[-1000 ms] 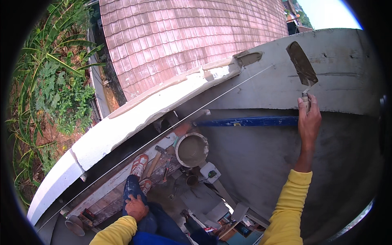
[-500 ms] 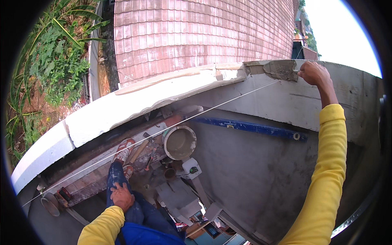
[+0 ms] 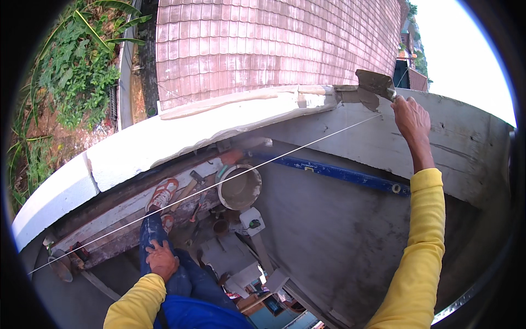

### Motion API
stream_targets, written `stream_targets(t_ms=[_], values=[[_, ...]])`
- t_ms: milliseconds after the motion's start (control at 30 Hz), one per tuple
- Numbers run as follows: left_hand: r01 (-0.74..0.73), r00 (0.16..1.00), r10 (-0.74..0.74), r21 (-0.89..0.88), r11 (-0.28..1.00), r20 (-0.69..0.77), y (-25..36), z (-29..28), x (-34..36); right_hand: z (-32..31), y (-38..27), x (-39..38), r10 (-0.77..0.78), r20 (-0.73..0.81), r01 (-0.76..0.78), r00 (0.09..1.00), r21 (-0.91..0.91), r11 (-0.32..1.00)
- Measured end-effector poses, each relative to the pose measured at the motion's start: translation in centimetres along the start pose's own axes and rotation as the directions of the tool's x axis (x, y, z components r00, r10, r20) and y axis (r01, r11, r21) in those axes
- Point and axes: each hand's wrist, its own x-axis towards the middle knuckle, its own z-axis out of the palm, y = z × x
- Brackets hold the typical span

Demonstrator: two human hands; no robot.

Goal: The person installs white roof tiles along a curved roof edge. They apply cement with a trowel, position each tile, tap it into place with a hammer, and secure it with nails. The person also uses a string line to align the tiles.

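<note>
My right hand [image 3: 411, 119] is closed round the handle of a trowel [image 3: 375, 82]. The trowel's mortar-smeared blade is tilted up at the far edge of the wall top. Just below the blade, wet grey mortar [image 3: 368, 100] lies on the wall beside the end of the white blocks [image 3: 203, 122]. My left hand [image 3: 162, 260] rests on my thigh with its fingers spread, holding nothing. A taut white string [image 3: 329, 136] runs from the lower left up to the wall near the mortar.
A bucket [image 3: 220, 193] of grey mortar stands below the wall, near a hammer [image 3: 197, 177] on a plank by my feet. A long blue spirit level [image 3: 339, 176] lies along the grey wall. Beyond are a tiled roof [image 3: 263, 49] and plants [image 3: 82, 82].
My right hand has moved slightly left and down. The trowel blade has turned from lying flat over the mortar to standing tilted up beyond it. My left hand stays on my thigh.
</note>
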Motion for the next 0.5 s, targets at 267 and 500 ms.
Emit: stream_targets(t_ms=[267,500], values=[[0.019,1.0,-0.019,0.025,1.0,0.009,0.1,0.2,-0.1,-0.4,-1.0,1.4,-0.167,0.117,0.175,0.979,-0.061,0.983],[-0.001,1.0,0.001,-0.013,1.0,-0.005,-0.2,0.5,0.0,1.4,-3.3,2.8,-0.118,0.014,0.119,0.993,-0.022,0.993]])
